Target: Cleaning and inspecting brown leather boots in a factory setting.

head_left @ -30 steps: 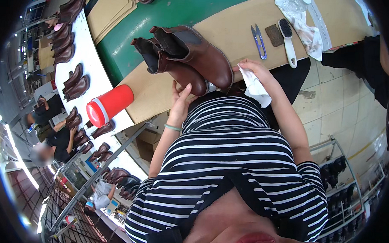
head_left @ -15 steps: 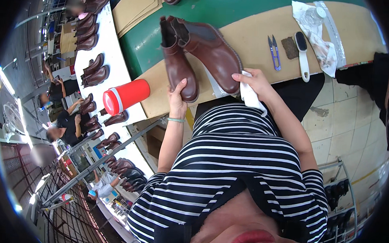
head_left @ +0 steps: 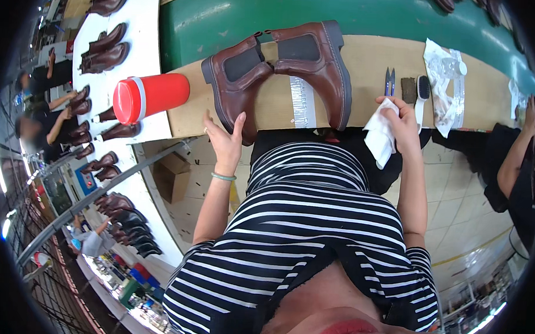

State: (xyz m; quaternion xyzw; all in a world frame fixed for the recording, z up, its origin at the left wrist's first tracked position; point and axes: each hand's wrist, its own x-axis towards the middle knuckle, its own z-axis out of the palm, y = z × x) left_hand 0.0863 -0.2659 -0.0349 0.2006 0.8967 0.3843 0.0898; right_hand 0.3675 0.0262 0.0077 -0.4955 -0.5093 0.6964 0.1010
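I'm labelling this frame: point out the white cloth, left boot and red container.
White cloth [head_left: 377,134], head view: middle of its draped part.
Left boot [head_left: 236,98], head view: brown leather side.
Red container [head_left: 161,97], head view: its rounded side.

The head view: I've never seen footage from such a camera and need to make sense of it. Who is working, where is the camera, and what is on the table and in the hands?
There is no machine: a person works with two bare hands. The camera sits on their head and looks down, so the striped shirt is their own. Its wide lens bends straight edges.

On the table are two brown boots, a left one and a right one, toes toward the person. Left of them lies a red flask; to the right are snips, a brown pad and a brush.

The right hand holds a white cloth. The left hand is open by the left boot's toe; whether it touches is unclear.
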